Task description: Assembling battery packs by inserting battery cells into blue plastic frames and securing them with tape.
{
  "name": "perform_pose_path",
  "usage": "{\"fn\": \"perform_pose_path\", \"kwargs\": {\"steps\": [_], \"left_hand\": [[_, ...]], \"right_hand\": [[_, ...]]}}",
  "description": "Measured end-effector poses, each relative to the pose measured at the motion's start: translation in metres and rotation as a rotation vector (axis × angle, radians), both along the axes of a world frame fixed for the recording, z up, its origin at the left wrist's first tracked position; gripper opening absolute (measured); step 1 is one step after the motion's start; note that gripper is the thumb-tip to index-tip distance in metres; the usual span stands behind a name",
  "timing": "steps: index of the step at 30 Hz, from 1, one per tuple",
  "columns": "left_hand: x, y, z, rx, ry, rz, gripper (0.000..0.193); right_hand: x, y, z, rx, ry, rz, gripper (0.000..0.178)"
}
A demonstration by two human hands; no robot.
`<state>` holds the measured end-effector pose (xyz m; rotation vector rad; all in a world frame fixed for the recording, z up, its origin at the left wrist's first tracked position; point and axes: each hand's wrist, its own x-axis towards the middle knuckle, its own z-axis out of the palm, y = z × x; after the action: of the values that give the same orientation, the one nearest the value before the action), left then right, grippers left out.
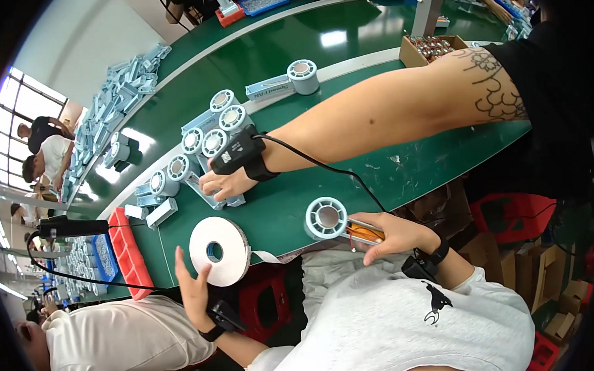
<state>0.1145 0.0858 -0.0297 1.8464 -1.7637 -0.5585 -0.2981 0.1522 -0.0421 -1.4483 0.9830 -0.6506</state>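
Observation:
In my right hand [397,235] is a light-blue handheld fan [326,219], its round head toward the table's near edge. The handle is uncovered and shows orange and yellow parts with thin wires. My left hand [194,293] is open, fingers raised and thumb apart, beside a large roll of white tape [203,246]. The thumb is at the roll's edge; whether it touches I cannot tell. From the roll a loose strip of tape runs right along the table edge.
A co-worker's bare arm [367,116] crosses from the right; its hand [227,185] is at a group of light-blue fans [214,143]. A red divided tray [131,252] stands left. At the back right is a cardboard box [410,51] of small metallic parts. Another person [128,339] sits left.

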Motion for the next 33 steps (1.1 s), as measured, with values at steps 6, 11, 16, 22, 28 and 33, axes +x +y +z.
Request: {"fn": "perform_pose_path", "kwargs": {"steps": [6, 11, 16, 22, 28, 33], "left_hand": [[-0.054, 0.008, -0.034, -0.192, -0.157, 0.138, 0.064], [-0.045, -0.017, -0.049, -0.161, 0.106, 0.197, 0.068], [-0.058, -0.041, -0.049, -0.225, 0.086, 0.154, 0.066], [-0.1, -0.079, 0.064, -0.351, -0.565, -0.329, 0.069], [-0.112, -0.269, 0.014, -0.324, -0.469, -0.568, 0.069], [-0.154, -0.331, -0.016, -0.1, -0.337, -0.549, 0.05]], "right_hand": [[-0.003, 0.005, -0.001, -0.009, -0.029, 0.047, 0.057], [0.004, 0.007, -0.004, -0.048, -0.119, 0.047, 0.056], [-0.001, 0.016, -0.005, -0.097, -0.149, 0.073, 0.053], [-0.024, 0.023, -0.004, -0.086, -0.197, 0.094, 0.055], [-0.019, 0.012, -0.013, -0.208, -0.272, 0.028, 0.055], [-0.042, 0.005, 0.009, -0.18, -0.073, -0.321, 0.054]]}}
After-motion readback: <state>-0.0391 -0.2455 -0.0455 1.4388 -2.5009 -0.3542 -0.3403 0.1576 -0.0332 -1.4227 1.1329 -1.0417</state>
